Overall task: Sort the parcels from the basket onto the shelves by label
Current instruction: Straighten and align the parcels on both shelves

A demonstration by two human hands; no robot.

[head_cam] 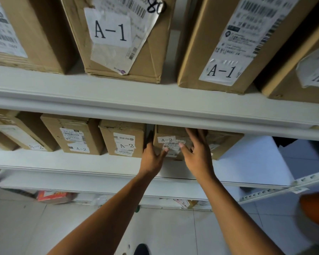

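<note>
A small cardboard parcel (pixel 170 140) with an A-2 label stands on the lower shelf (pixel 81 162), in line with other A-2 boxes (pixel 123 140). My left hand (pixel 152 159) lies along the parcel's left side, with its fingers in the gap beside the neighbouring box and its thumb on the front face. My right hand (pixel 197 153) rests against the parcel's right part, fingers straight and reaching up under the upper shelf beam (pixel 118 105). The fingertips are partly hidden by the beam.
Large A-1 boxes (pixel 118 39) fill the upper shelf. Another box (pixel 226 144) sits right of the parcel, with bare shelf board (pixel 256 162) beyond it. An orange blurred object (pixel 315 208) is at the right edge. A red packet (pixel 53 196) lies under the shelf on the tiled floor.
</note>
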